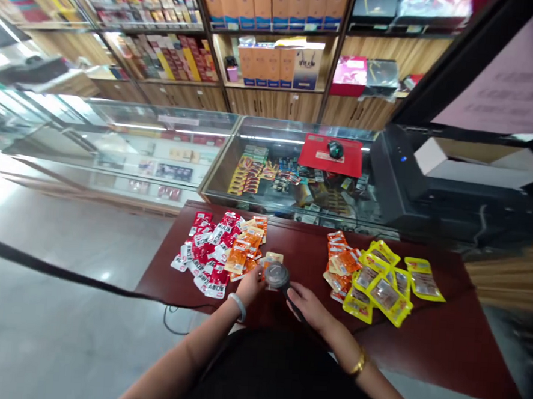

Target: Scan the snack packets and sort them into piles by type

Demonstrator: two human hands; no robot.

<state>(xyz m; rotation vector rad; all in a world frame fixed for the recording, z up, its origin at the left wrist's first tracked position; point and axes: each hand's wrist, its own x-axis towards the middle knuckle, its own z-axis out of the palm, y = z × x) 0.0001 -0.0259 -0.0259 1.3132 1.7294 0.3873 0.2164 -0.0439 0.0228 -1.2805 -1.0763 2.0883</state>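
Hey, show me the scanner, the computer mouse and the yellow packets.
Scanner [277, 275]: head camera, its round top end.
Computer mouse [335, 149]: head camera, its top.
Yellow packets [385, 293]: head camera, front of one packet.

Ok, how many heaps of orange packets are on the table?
2: the left heap, beside the red packets, and the right heap, beside the yellow packets. Not counted: the single packet at the scanner. Overlaps may hide packets.
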